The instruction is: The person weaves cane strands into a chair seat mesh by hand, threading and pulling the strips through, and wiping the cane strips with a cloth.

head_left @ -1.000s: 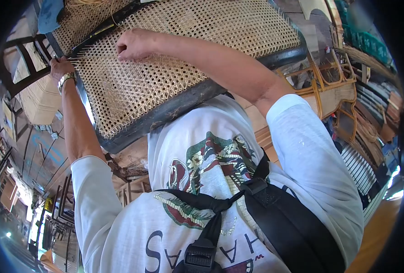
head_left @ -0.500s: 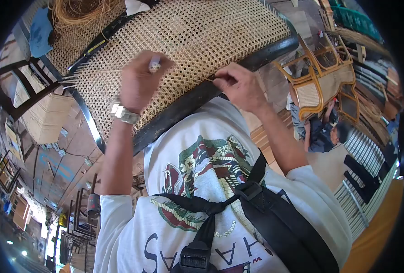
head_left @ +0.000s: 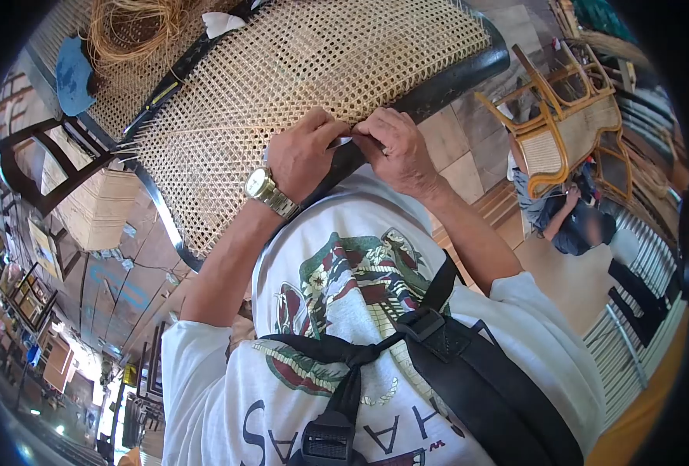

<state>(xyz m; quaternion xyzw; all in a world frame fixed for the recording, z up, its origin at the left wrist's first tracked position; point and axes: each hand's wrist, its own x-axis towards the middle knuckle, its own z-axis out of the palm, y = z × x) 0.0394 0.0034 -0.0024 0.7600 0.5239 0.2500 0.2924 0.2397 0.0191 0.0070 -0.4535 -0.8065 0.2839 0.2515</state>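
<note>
A woven cane panel [head_left: 228, 101] in a black wooden frame [head_left: 468, 74] lies in front of me, against my body. My left hand [head_left: 301, 151], with a metal watch [head_left: 259, 185] on its wrist, is closed in a pinch at the near frame edge. A small pale thing shows at its fingertips, mostly hidden. Close beside it, my right hand [head_left: 395, 147] is closed at the same edge, thumb and fingers pressed together on a thin cane strand, largely covered by the fingers. The two hands' fingertips nearly touch.
A coil of loose cane [head_left: 131, 35] and a blue cloth-like piece [head_left: 74, 78] lie at the upper left. A dark chair part [head_left: 30, 167] stands beside a box [head_left: 88, 198]. At right, another person [head_left: 569, 221] sits near an orange-brown wooden chair [head_left: 546, 147].
My left hand has come down and right from above the cane panel to the frame edge beside my right hand. The right hand has shifted slightly left and stays closed.
</note>
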